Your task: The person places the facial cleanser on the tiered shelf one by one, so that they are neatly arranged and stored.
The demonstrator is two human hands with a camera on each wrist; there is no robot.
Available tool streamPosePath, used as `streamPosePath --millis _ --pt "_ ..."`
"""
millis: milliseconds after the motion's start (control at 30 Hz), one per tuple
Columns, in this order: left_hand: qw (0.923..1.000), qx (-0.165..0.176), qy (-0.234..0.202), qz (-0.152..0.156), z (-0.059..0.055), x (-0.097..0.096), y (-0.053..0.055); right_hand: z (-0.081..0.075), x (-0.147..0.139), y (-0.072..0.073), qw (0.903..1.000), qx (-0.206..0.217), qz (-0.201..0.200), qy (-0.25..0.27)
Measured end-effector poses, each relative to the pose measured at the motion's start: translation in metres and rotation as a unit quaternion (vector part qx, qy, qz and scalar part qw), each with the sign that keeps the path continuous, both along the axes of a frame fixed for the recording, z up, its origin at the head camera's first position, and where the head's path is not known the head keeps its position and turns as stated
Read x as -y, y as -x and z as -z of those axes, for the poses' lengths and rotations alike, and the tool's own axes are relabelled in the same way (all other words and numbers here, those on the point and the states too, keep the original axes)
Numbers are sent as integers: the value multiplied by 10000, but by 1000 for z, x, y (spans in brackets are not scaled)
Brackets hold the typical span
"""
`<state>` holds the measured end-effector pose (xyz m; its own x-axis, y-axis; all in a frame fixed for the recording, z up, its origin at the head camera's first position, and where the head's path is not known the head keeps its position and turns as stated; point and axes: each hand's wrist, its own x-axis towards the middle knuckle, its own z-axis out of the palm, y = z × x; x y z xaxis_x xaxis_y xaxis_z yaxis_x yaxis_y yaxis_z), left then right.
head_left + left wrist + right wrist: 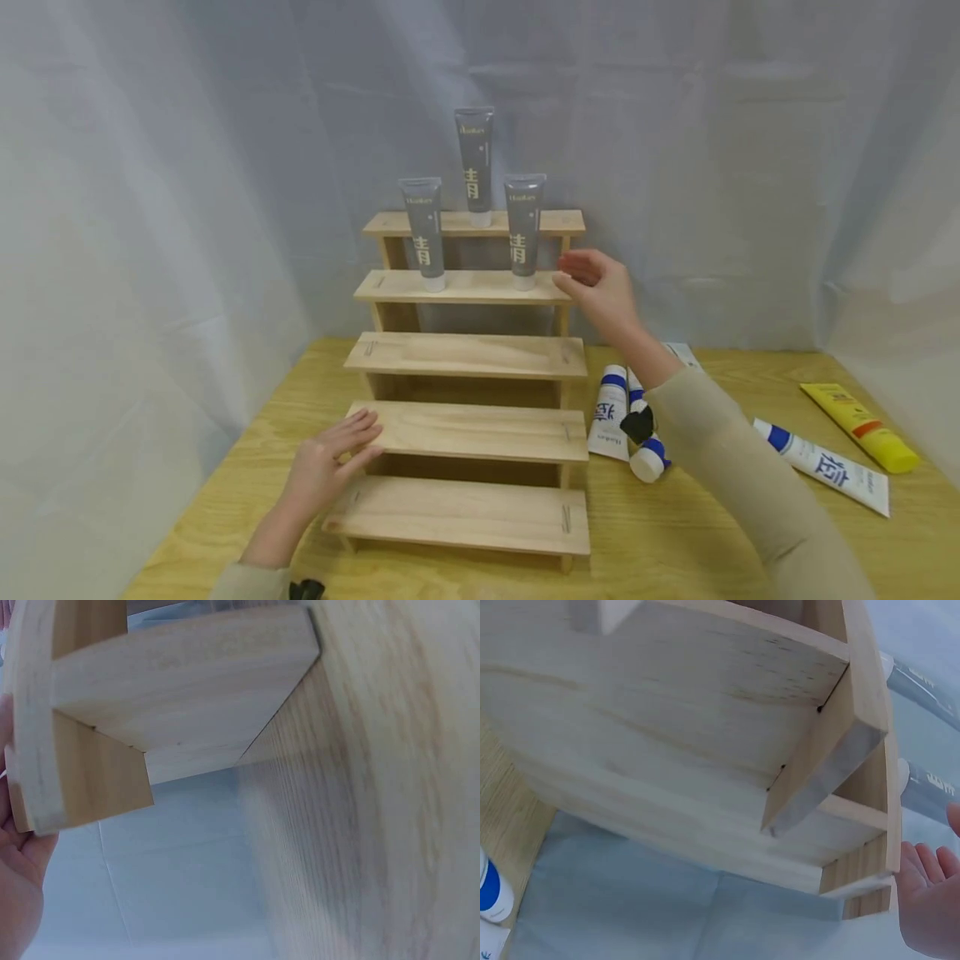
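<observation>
A stepped wooden display stand point(465, 354) stands on the table. Two grey squeeze tubes stand cap-down on its second-highest step, a left tube point(426, 233) and a right tube point(522, 232). On the top step is another grey tube point(475, 167). My right hand point(603, 296) is beside the right tube at that step's end, fingers loosely bent and nothing in them; the right wrist view shows the hand point(934, 900) at the stand's edge. My left hand point(330, 458) rests its extended fingers on the left end of the second-lowest step.
Right of the stand lie white tubes with blue bands, one point(609, 412) close to it and another point(825, 467) farther right. A yellow tube point(858, 427) lies near the table's right side. Grey-white sheeting point(712, 167) hangs behind the table point(675, 533).
</observation>
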<state>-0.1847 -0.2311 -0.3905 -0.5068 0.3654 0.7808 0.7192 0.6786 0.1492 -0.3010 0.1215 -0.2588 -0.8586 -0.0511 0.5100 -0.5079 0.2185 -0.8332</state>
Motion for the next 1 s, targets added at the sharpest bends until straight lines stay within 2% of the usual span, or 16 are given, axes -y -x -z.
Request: streamPosePath --millis 233,467,667,867,1000 --pt "10000 38 20 -50 -1 0 1 9 -25 -18 9995 134 83 -268" --pt "10000 63 16 -59 0 -1 0 26 -48 -30 9976 274 210 -602" --pt "9999 103 -16 -96 1 0 0 37 -61 -42 9966 417 175 -683" --pt "9998 196 -67 -72 2 1 1 54 -73 -53 9929 661 178 -974" --pt "9999 139 -56 -60 3 1 1 68 -80 -59 9882 845 294 -1242"
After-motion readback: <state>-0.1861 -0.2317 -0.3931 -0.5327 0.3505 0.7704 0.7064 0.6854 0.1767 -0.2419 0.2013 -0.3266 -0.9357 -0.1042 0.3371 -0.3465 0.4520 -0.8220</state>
